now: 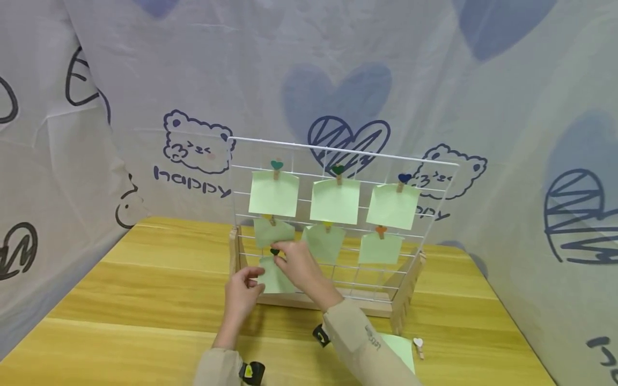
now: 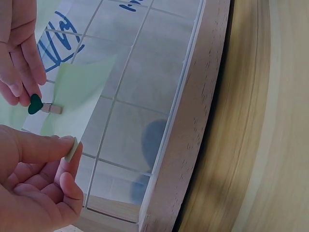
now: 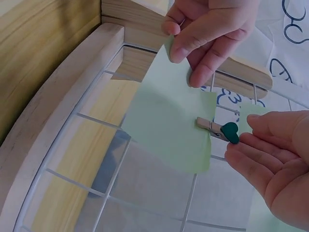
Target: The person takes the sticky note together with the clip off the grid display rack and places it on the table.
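Observation:
A white wire grid (image 1: 436, 161) stands upright in a wooden base (image 1: 309, 301) on the table. At its lower left hangs a pale green note (image 1: 275, 279) (image 3: 169, 125), clipped to a wire by a small wooden peg with a dark green heart (image 1: 274, 252) (image 2: 35, 104) (image 3: 231, 132). My left hand (image 1: 256, 281) (image 2: 67, 150) (image 3: 181, 53) pinches the note's lower corner between thumb and forefinger. The fingers of my right hand (image 1: 282, 254) (image 2: 24, 94) (image 3: 241, 145) lie straight, their tips touching the heart clip.
Several more green notes (image 1: 335, 201) hang on the grid's upper two rows under coloured heart clips. On the table at the front right lie a spare green note (image 1: 398, 348) and a white heart clip (image 1: 418, 343). Printed cloth walls the table in.

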Action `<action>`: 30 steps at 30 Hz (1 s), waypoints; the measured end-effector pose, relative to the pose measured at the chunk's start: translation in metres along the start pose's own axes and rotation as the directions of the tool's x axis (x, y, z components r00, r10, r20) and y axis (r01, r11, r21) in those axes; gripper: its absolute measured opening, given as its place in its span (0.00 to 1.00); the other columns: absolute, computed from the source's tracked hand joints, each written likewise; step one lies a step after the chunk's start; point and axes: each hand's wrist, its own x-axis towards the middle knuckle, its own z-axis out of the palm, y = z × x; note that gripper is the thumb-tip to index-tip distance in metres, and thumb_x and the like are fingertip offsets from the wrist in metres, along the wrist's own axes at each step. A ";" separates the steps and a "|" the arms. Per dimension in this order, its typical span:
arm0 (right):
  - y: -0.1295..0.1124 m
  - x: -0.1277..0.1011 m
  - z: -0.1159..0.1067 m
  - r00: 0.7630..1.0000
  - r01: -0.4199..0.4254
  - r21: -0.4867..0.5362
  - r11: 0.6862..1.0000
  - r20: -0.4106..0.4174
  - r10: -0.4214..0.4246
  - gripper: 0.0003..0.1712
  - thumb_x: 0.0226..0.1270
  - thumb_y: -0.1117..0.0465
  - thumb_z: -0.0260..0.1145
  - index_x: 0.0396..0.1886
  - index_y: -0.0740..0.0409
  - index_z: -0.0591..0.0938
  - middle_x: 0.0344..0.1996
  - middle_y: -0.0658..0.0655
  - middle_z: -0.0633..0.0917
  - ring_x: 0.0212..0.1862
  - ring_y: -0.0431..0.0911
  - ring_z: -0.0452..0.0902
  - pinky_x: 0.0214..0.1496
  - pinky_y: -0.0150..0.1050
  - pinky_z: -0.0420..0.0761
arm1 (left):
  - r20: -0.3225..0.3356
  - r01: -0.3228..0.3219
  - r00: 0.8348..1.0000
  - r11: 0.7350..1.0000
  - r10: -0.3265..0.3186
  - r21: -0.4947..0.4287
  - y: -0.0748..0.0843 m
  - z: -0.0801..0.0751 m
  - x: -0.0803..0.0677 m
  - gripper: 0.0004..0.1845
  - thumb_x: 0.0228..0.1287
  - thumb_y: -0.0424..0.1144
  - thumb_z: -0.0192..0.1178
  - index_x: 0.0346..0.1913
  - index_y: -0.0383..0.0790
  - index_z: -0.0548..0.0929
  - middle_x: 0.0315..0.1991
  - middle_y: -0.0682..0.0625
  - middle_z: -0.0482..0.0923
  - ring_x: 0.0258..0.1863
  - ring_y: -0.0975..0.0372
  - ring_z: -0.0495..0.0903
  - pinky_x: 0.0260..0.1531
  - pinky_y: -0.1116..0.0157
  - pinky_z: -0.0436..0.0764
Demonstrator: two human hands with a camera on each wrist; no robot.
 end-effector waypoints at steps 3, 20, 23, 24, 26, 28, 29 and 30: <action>-0.001 0.000 0.000 1.000 0.018 -0.041 0.999 -0.015 -0.018 0.13 0.57 0.69 0.63 0.42 0.66 0.80 0.39 0.60 0.82 0.34 0.45 0.80 0.33 0.27 0.76 | 0.007 0.002 1.000 1.000 -0.002 0.000 0.001 0.000 0.000 0.12 0.48 0.19 0.57 0.39 0.26 0.79 0.36 0.39 0.77 0.28 0.57 0.74 0.26 0.66 0.76; -0.002 0.000 0.004 0.992 0.094 -0.072 0.993 -0.079 -0.099 0.12 0.50 0.76 0.65 0.37 0.67 0.82 0.36 0.59 0.83 0.40 0.48 0.79 0.39 0.29 0.77 | 0.011 0.016 1.000 1.000 -0.016 -0.014 0.005 -0.001 0.000 0.11 0.49 0.19 0.58 0.39 0.26 0.79 0.35 0.40 0.77 0.28 0.58 0.74 0.25 0.68 0.75; -0.001 -0.001 0.006 0.984 0.138 -0.104 0.985 -0.098 -0.148 0.12 0.48 0.78 0.65 0.36 0.67 0.82 0.34 0.59 0.83 0.39 0.48 0.79 0.39 0.28 0.76 | 0.012 0.021 1.000 0.999 -0.021 -0.024 0.005 -0.002 0.000 0.11 0.49 0.19 0.57 0.39 0.26 0.78 0.35 0.40 0.77 0.28 0.58 0.73 0.25 0.69 0.74; -0.001 -0.001 0.007 0.980 0.158 -0.135 0.978 -0.102 -0.172 0.12 0.48 0.78 0.65 0.35 0.67 0.82 0.33 0.58 0.83 0.38 0.47 0.79 0.38 0.28 0.76 | 0.013 0.024 1.000 0.999 -0.023 -0.025 0.005 -0.002 0.000 0.11 0.50 0.19 0.57 0.39 0.26 0.78 0.35 0.39 0.77 0.28 0.58 0.73 0.25 0.69 0.74; 0.000 -0.001 0.010 0.967 0.201 -0.193 0.960 -0.116 -0.226 0.10 0.49 0.77 0.64 0.33 0.66 0.82 0.31 0.57 0.82 0.37 0.46 0.78 0.38 0.27 0.76 | 0.013 0.027 1.000 0.999 -0.026 -0.028 0.006 -0.002 0.000 0.11 0.50 0.19 0.57 0.40 0.26 0.78 0.36 0.39 0.77 0.29 0.58 0.73 0.24 0.70 0.74; 0.001 -0.001 0.013 0.952 0.235 -0.246 0.940 -0.135 -0.273 0.09 0.50 0.78 0.63 0.31 0.66 0.82 0.30 0.56 0.81 0.36 0.46 0.77 0.38 0.27 0.75 | 0.015 0.031 0.999 0.999 -0.030 -0.029 0.006 -0.003 0.000 0.12 0.50 0.20 0.57 0.40 0.26 0.78 0.36 0.39 0.77 0.29 0.58 0.73 0.25 0.70 0.73; 0.001 -0.001 0.014 0.946 0.246 -0.268 0.931 -0.144 -0.291 0.08 0.51 0.78 0.62 0.30 0.65 0.82 0.30 0.56 0.81 0.36 0.46 0.77 0.38 0.27 0.75 | 0.017 0.033 0.999 0.999 -0.032 -0.029 0.006 -0.003 0.000 0.12 0.50 0.20 0.57 0.40 0.26 0.78 0.36 0.39 0.77 0.29 0.58 0.72 0.25 0.70 0.73; 0.001 -0.001 0.015 0.941 0.250 -0.292 0.923 -0.151 -0.303 0.08 0.51 0.78 0.62 0.30 0.65 0.82 0.30 0.55 0.81 0.35 0.45 0.77 0.38 0.27 0.75 | 0.018 0.034 0.999 0.999 -0.034 -0.028 0.006 -0.003 0.000 0.12 0.50 0.20 0.57 0.40 0.26 0.78 0.36 0.38 0.77 0.29 0.58 0.72 0.25 0.70 0.73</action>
